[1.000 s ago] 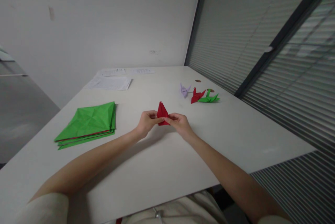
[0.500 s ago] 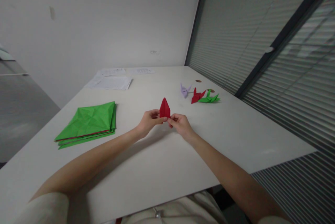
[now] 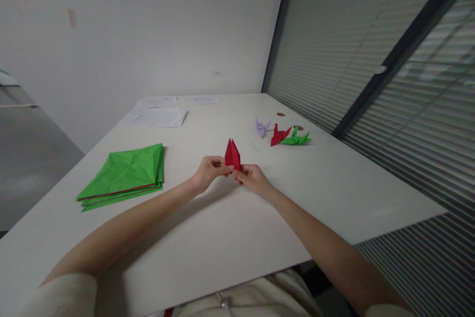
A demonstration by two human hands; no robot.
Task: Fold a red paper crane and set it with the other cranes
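A folded red paper piece stands pointed upward above the white table, near its middle. My left hand pinches its lower left side, fingers closed on it. My right hand pinches its lower right side, fingers closed as well. The bottom of the red piece is hidden between my fingertips.
A stack of green paper sheets lies at the left. Three finished paper cranes sit at the right rear: lilac, red, green. Printed white sheets lie at the far end. Slatted blinds run along the table's right edge.
The red piece has been turned from leaning left to standing upright between my fingertips. My right hand has drawn slightly closer to my left.
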